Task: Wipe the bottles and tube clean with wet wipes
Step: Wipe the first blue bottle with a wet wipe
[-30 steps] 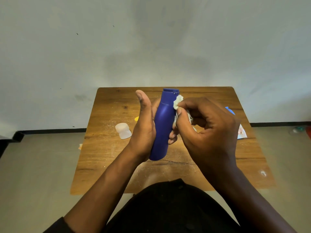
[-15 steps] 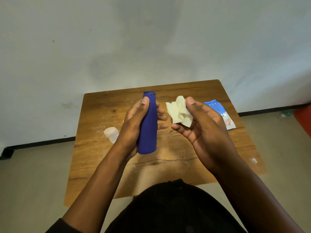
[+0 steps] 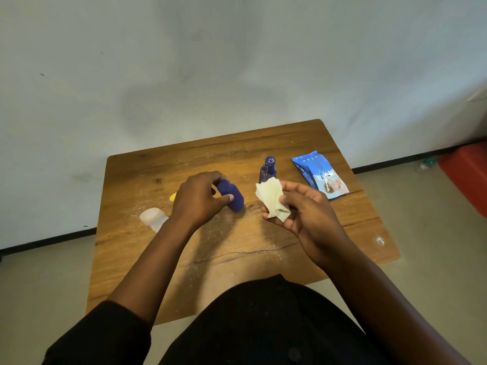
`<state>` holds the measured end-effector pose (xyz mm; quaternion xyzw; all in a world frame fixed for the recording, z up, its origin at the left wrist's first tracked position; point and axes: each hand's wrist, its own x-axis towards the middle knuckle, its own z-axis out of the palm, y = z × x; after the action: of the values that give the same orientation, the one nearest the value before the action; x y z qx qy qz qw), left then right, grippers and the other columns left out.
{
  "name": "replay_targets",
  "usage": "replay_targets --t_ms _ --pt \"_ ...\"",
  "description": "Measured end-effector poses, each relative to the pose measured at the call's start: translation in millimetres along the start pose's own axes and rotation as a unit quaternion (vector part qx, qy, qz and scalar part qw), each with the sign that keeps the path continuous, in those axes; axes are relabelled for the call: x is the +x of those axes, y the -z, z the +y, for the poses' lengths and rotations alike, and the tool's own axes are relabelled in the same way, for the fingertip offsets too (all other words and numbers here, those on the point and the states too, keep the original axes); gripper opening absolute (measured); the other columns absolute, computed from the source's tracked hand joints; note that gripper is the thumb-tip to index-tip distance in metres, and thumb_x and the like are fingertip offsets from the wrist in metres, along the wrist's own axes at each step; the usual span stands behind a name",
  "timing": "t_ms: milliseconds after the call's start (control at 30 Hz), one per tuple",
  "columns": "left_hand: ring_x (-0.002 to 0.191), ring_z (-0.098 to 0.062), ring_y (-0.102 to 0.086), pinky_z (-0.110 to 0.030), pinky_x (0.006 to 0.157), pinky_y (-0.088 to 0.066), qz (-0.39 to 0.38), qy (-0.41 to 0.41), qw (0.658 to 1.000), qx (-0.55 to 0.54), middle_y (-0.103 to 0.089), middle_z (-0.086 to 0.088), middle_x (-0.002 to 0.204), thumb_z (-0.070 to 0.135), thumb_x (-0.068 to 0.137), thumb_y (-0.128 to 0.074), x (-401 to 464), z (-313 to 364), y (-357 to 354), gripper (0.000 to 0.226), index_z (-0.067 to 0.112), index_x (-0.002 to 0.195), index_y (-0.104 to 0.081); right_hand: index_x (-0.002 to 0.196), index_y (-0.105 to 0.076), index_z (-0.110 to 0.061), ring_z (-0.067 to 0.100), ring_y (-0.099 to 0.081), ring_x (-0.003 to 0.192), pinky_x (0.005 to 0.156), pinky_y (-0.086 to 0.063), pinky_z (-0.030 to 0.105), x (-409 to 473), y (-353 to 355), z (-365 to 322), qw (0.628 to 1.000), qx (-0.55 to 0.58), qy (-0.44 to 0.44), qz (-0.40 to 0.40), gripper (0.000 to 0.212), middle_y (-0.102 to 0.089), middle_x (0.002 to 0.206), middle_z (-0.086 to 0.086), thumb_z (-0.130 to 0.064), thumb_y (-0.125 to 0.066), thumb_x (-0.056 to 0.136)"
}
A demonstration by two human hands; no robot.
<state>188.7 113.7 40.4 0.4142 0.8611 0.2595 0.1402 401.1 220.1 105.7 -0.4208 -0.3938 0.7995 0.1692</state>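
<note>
The left hand (image 3: 200,200) grips the blue bottle (image 3: 232,197) around its smooth, stiff, likely slippery body; the right hand (image 3: 297,206) pinches a limp wet wipe (image 3: 272,200).

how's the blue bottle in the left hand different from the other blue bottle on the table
The matte blue plastic bottle is gripped by the left hand and tilted, base toward the camera; the glossy dark blue bottle stands upright and untouched behind the wipe. The gripped one looks plain, the standing one shows a white mark on its cap. Both are blue.
</note>
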Motion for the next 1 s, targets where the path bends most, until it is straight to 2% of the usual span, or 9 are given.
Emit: replay_targets --t_ms 67,167,267,500,733,1000 --pt "0.084 -0.01 -0.066 -0.038 0.074 -0.058 -0.012 -0.007 0.999 0.045 -0.071 0.018 0.1 0.034 0.077 -0.086 9.1 -2.8 -7.8 0.031 0.035 0.104 -0.07 0.118 -0.068 -0.011 0.033 -0.077 0.104 0.082 -0.066 0.043 3.3 4.7 0.2 1.0 0.01 0.006 -0.005 0.028 -0.075 0.118 0.018 0.005 -0.049 0.104" --pt "0.086 -0.015 -0.065 -0.036 0.072 -0.057 -0.025 -0.017 0.994 0.106 -0.071 0.015 0.099 0.033 0.076 -0.083 20.2 -5.8 -19.6 0.031 0.035 0.103 -0.068 0.113 -0.07 -0.012 0.031 -0.078 0.103 0.084 -0.066 0.043 4.2 8.6 -1.5 1.0 0.028 0.002 -0.014 0.024 -0.078 0.111 0.015 0.003 -0.055 0.102" --pt "0.086 -0.016 -0.063 -0.033 0.07 -0.053 -0.046 -0.021 0.989 0.139 -0.072 0.012 0.1 0.031 0.076 -0.082 29.1 -9.1 -31.8 0.033 0.034 0.105 -0.068 0.112 -0.068 -0.01 0.035 -0.076 0.106 0.084 -0.065 0.042 4.6 12.4 -5.1 0.998 0.065 -0.014 -0.024 0.016 -0.078 0.11 0.019 -0.002 -0.062 0.1" --pt "0.093 -0.021 -0.064 -0.036 0.074 -0.054 -0.087 -0.024 0.98 0.175 -0.073 0.008 0.105 0.029 0.075 -0.08 33.6 -19.8 -49.1 0.036 0.032 0.109 -0.068 0.127 -0.063 -0.008 0.033 -0.078 0.101 0.079 -0.067 0.036 10.4 23.1 -4.8 0.998 0.052 -0.018 -0.01 0.035 -0.074 0.119 0.02 0.0 -0.07 0.094" --pt "0.098 -0.023 -0.065 -0.041 0.083 -0.054 -0.101 -0.02 0.978 0.18 -0.073 0.004 0.108 0.025 0.077 -0.08 29.4 -23.9 -58.2 0.037 0.029 0.111 -0.068 0.12 -0.064 -0.011 0.033 -0.078 0.1 0.077 -0.067 0.036 11.6 31.3 -5.4 0.999 0.047 -0.016 0.002 0.025 -0.073 0.117 0.019 0.001 -0.065 0.098" --pt "0.102 -0.02 -0.065 -0.042 0.089 -0.053 -0.102 -0.016 0.979 0.175 -0.072 0.005 0.118 0.034 0.078 -0.082 31.4 -25.7 -60.2 0.052 0.031 0.127 -0.063 0.122 -0.063 -0.011 0.032 -0.078 0.098 0.076 -0.067 0.035 14.0 37.0 -1.4 0.999 0.032 -0.011 0.01 0.028 -0.073 0.114 0.018 0.002 -0.065 0.097"
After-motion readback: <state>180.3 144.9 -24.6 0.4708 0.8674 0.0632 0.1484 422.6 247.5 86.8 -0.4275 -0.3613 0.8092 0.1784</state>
